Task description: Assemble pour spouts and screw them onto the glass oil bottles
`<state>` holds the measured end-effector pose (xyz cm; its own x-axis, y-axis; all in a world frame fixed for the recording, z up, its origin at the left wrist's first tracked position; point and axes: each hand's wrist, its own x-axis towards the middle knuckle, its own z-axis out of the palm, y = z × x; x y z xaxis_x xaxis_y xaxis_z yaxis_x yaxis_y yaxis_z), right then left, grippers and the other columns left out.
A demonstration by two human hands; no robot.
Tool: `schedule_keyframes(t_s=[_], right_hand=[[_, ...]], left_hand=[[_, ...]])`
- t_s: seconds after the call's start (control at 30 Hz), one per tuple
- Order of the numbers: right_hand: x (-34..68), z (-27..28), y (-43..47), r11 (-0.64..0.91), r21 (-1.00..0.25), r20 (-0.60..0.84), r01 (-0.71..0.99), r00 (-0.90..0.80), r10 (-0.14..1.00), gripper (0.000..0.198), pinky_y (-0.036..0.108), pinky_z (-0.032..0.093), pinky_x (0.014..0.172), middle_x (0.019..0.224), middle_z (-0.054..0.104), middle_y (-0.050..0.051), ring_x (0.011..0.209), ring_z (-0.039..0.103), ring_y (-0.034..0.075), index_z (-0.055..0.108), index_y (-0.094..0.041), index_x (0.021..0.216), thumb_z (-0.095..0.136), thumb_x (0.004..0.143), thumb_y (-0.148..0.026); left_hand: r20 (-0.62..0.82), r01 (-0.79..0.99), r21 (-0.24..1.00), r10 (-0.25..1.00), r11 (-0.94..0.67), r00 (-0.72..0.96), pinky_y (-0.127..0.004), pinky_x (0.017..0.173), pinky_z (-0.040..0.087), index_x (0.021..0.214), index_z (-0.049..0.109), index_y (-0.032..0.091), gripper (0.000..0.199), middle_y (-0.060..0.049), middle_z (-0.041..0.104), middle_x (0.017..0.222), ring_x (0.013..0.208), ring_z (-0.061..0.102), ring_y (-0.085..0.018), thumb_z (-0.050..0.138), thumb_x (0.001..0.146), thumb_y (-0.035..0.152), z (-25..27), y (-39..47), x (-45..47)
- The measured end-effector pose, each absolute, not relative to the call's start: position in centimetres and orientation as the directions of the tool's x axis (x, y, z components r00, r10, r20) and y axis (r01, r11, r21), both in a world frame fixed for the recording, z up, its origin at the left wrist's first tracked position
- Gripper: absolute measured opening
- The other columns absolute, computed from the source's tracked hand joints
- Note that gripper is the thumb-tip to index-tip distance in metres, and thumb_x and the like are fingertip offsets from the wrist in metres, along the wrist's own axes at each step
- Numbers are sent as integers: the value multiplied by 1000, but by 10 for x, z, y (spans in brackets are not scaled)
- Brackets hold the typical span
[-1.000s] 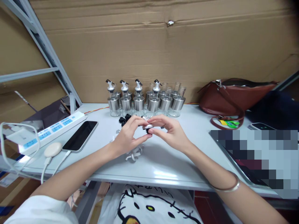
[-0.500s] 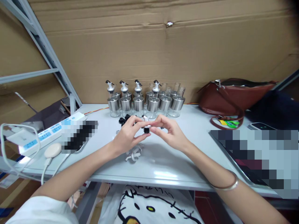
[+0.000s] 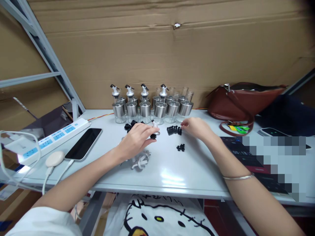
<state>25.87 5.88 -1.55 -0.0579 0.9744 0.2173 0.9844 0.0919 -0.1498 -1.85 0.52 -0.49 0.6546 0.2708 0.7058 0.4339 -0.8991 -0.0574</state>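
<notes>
My left hand (image 3: 137,137) grips a white bottle pourer (image 3: 155,124) with a black ribbed stopper between thumb and fingers, just above the table. To its right, my right hand (image 3: 197,127) is at the right end of a row of small black flip caps (image 3: 174,130), thumb and fingertip pinched at the last one. Several tiny black plugs (image 3: 180,147) lie nearer to me. White plastic parts (image 3: 141,161) are piled below my left hand. Black stoppers (image 3: 127,127) sit behind it, partly hidden.
Glass bottles with steel sleeves (image 3: 160,109) stand in rows at the back; several front ones carry pourers. On the left are a power strip (image 3: 57,136), a phone (image 3: 84,144) and a round white charger (image 3: 55,159). A brown handbag (image 3: 243,101) and a partly blurred screen (image 3: 246,157) occupy the right.
My right hand has left the pourer and moved right to the black flip caps. The pourer stays in my left hand. The caps and plugs are now uncovered.
</notes>
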Motion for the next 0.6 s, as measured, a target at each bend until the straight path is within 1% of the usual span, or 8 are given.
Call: schedule_keyframes(t_s=[0.13,0.2,0.27,0.33,0.4,0.47,0.53,0.6], right_hand=[[259,-24,62,49,-114,183,992,-28,983,18,30,41,58,77,73,10,74,67,26,74,-21,77,57,75,-15],[259,-24,62,42,-107,180,993,-22,983,19,30,40,57,76,72,11,73,67,27,73,-21,75,55,74,-13],[259,-20,61,27,-109,200,994,-5,980,17,31,40,57,74,71,12,72,66,28,70,-19,71,55,73,-13],[258,-12,58,-8,-132,252,991,41,967,12,31,40,57,70,70,13,70,65,29,66,-17,65,56,70,-14],[256,-2,53,-25,-215,310,976,92,946,9,31,39,57,65,68,12,68,64,27,59,-18,59,58,67,-15],[251,8,48,23,-375,320,927,106,941,13,29,38,55,59,66,7,63,61,23,52,-20,54,59,65,-16],[242,14,42,112,-571,299,813,79,951,15,27,38,54,55,64,2,57,58,18,47,-21,54,58,63,-17],[232,16,36,187,-701,320,689,69,945,13,25,38,54,52,62,-1,54,56,15,46,-21,57,56,62,-16]], left_hand=[[728,455,-103,245,-884,640,-42,95,42,128,40,19,35,-9,68,105,94,63,-19,49,94,22,-4,3,-17],[735,453,-100,241,-886,634,-42,97,40,128,40,19,36,-9,68,105,94,63,-19,50,94,21,-4,2,-17],[728,453,-83,256,-888,636,-43,98,39,126,43,20,33,-8,67,104,94,62,-19,50,94,20,-4,2,-17],[705,462,-58,292,-885,647,-43,99,37,123,46,21,29,-7,67,101,92,61,-18,49,94,19,-4,1,-17],[673,465,-34,324,-884,665,-44,101,35,120,49,22,27,-6,66,99,91,61,-18,48,94,18,-4,1,-18],[647,461,-21,340,-887,683,-45,102,34,118,50,22,25,-6,65,99,91,60,-18,47,94,17,-4,2,-17],[629,459,-31,340,-888,699,-44,101,33,117,52,22,24,-6,65,98,91,60,-18,48,94,18,-5,3,-17],[612,460,-72,325,-885,721,-44,99,33,116,53,22,23,-6,65,98,92,59,-19,51,93,19,-6,4,-16]])
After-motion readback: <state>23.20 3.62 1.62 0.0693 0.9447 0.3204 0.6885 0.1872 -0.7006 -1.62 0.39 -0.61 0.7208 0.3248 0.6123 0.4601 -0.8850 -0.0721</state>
